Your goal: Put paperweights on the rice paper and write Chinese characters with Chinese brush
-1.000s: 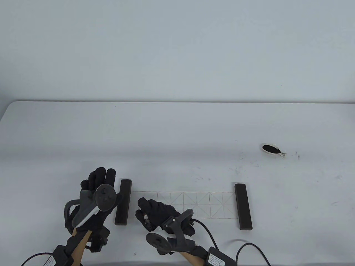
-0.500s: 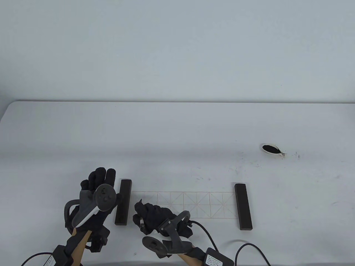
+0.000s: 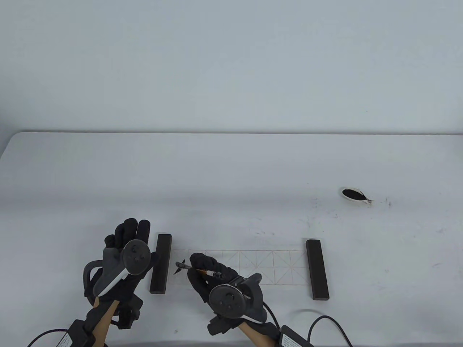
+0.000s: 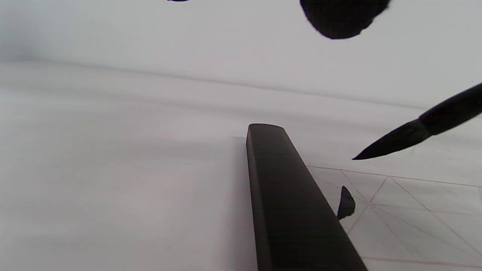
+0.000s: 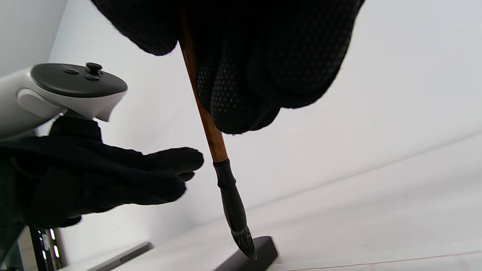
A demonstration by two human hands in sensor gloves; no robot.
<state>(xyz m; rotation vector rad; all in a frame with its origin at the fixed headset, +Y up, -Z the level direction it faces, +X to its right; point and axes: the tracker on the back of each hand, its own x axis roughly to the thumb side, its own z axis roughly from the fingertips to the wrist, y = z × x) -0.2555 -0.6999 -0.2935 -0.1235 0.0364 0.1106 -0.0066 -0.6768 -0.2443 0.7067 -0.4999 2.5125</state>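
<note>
The rice paper is a long strip with a red grid. A dark paperweight lies across each end, the left paperweight and the right paperweight. My right hand grips the brush, which points left. Its black bristles hang just above the paper's leftmost cell. A short black ink stroke is on that cell beside the left paperweight. My left hand stays flat with straight fingers just left of the left paperweight, holding nothing. The right wrist view shows the brush slanting down from my fingers.
A small white ink dish with black ink sits at the far right, with ink specks on the table around it. Cables trail from both wrists at the table's near edge.
My right hand has turned over and shifted slightly right. The brush now points left with its tip lifted off the paper, and an ink stroke shows. The left hand has not moved.
</note>
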